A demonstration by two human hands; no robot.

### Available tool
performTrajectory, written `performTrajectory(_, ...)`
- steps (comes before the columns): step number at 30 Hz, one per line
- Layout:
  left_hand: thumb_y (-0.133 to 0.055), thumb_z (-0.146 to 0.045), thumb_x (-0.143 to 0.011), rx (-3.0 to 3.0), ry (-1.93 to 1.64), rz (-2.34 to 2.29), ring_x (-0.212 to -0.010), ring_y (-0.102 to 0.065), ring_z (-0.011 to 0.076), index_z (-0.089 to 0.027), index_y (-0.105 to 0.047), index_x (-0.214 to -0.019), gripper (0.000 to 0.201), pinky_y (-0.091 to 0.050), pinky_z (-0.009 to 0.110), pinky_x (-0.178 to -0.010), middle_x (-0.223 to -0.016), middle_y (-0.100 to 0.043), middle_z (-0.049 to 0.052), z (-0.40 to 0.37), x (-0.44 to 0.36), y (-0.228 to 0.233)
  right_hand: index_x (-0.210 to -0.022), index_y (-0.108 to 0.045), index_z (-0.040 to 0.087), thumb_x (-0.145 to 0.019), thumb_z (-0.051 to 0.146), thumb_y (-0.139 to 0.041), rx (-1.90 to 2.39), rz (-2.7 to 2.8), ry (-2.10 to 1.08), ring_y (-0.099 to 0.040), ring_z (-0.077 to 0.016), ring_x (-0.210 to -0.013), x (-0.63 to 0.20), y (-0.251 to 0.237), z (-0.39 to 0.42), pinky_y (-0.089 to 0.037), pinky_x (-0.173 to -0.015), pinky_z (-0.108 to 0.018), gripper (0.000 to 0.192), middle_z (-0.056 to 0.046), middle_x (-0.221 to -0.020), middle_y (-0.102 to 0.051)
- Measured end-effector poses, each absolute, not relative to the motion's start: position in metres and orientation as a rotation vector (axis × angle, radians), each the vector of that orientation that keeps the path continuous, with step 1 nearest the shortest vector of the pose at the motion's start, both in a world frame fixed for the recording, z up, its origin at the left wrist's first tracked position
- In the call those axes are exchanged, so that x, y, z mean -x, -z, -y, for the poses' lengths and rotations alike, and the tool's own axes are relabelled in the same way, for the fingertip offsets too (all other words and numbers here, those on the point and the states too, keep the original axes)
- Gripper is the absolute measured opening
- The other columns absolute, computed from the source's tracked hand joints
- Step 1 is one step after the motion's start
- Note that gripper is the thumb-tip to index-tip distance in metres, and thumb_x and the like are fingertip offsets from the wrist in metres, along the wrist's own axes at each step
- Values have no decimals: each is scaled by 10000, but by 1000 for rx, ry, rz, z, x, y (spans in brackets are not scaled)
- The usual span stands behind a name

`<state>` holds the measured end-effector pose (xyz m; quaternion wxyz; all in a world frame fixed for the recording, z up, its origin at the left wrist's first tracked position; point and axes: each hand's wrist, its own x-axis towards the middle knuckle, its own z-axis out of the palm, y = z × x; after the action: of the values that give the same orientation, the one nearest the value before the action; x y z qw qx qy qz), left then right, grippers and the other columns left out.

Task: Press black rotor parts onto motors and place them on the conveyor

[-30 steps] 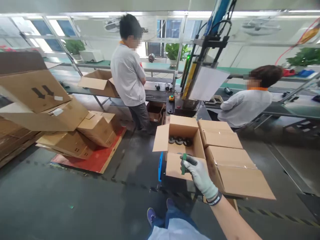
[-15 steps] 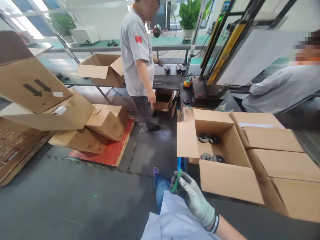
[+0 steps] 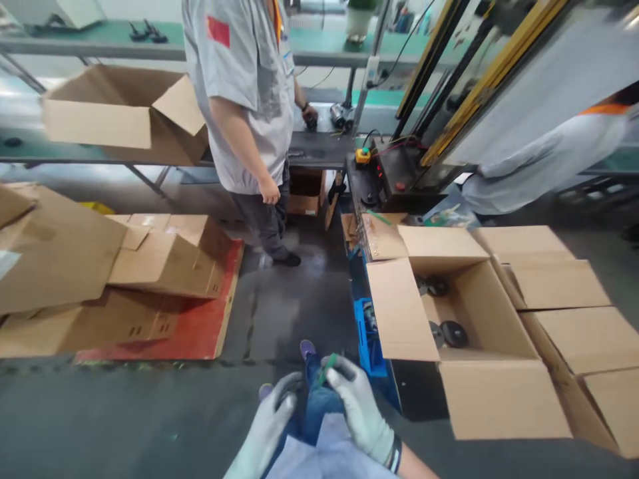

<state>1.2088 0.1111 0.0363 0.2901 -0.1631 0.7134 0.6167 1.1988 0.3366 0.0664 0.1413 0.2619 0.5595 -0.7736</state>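
My right hand (image 3: 360, 409), in a pale glove with grey fingertips, pinches a small green strip (image 3: 327, 368) between thumb and fingers. To its left, my gloved left hand (image 3: 271, 414) is held up in front of my body, its fingers a little curled, apart from the thumb and with nothing seen in them. A gap separates it from the green strip. Nearest to my right hand stands an open cardboard box (image 3: 504, 399) with several dark round discs (image 3: 453, 334) inside.
Closed cardboard boxes (image 3: 582, 336) adjoin the open one. A blue crate (image 3: 367, 346) sits beneath its left flap. More cartons (image 3: 160, 256) are stacked on a red board (image 3: 227, 283) at left. A co-worker (image 3: 239, 100) stands at the bench ahead; another person's sleeve (image 3: 544, 159) shows at right.
My left hand has come into view from below. My right hand has moved slightly left and down with the green strip. My view has shifted closer to the bench; the co-worker's hand now touches a dark part.
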Motion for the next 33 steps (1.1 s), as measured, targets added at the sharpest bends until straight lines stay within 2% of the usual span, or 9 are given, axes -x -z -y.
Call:
performTrajectory(2, -669, -561, -930, 66, -1589, -1918, -1202, -715, 306, -267, -760, -1278, 465, -548, 360, -1079, -1299, -779, 92, -120, -1177, -50, -1027, -798, 197, -827, 540, -852, -735, -1719, 2171, -707, -301, -1021, -1194, -63, -315, -569, -927, -406, 401, -102, -1075, -788)
performTrajectory(4, -574, -477, -994, -99, -1474, -1971, -987, -739, 261, -234, -796, -1049, 334, -547, 315, -901, -1067, -817, 78, -116, -1159, -52, -992, -806, 198, -783, 559, -871, -798, -1772, 2139, -713, -318, -1015, -1194, -54, -293, -568, -925, -416, 422, -103, -1055, -797)
performTrajectory(6, -509, -398, -1006, -150, -1351, -2022, -799, -701, 227, -214, -744, -820, 351, -476, 308, -744, -833, -781, 55, -103, -1155, -43, -957, -807, 203, -744, 569, -879, -906, -1836, 2098, -720, -326, -980, -1201, -42, -270, -572, -902, -417, 430, -99, -1013, -801)
performTrajectory(8, -498, -334, -979, -168, -1261, -2066, -732, -672, 219, -210, -687, -724, 341, -414, 320, -686, -740, -746, 46, -83, -1161, -27, -891, -798, 212, -750, 556, -854, -966, -1995, 2012, -723, -320, -913, -1211, -31, -244, -572, -844, -403, 376, -88, -930, -792)
performTrajectory(12, -474, -235, -917, -139, -1152, -2127, -855, -717, 255, -210, -728, -767, 296, -452, 339, -782, -864, -799, 89, -46, -1174, 7, -719, -734, 233, -850, 408, -713, -822, -2428, 1751, -685, -272, -744, -1227, -17, -190, -519, -701, -358, 219, -54, -752, -714)
performTrajectory(16, -473, -238, -918, -131, -1125, -2111, -970, -734, 278, -201, -746, -826, 291, -489, 346, -892, -993, -817, 132, -24, -1170, 13, -764, -756, 244, -850, 355, -698, -799, -2535, 1676, -690, -271, -778, -1223, -19, -160, -513, -746, -362, 152, -56, -811, -737)
performTrajectory(22, -519, -471, -959, -326, -1279, -1890, -775, -659, 215, -175, -713, -852, 370, -456, 290, -718, -837, -758, 79, -20, -1168, 18, -840, -684, 197, -795, 445, -791, -1286, -2036, 2104, -653, -234, -819, -1233, -26, -157, -522, -766, -326, 274, -47, -859, -729)
performTrajectory(28, -552, -305, -868, -426, -1082, -1670, -666, -645, 195, -150, -755, -766, 275, -435, 282, -649, -724, -739, 71, -60, -1208, 55, -803, -686, 199, -881, 444, -719, -1420, -2427, 1586, -645, -230, -842, -1307, -12, -164, -494, -813, -323, 258, -61, -875, -725)
performTrajectory(33, -549, -419, -946, -577, -949, -1588, -692, -675, 184, -154, -785, -859, 366, -446, 262, -659, -760, -767, 59, -94, -1235, 44, -874, -624, 197, -875, 551, -710, -1705, -1767, 2197, -613, -194, -775, -1362, -5, -210, -504, -749, -304, 364, -13, -832, -686)
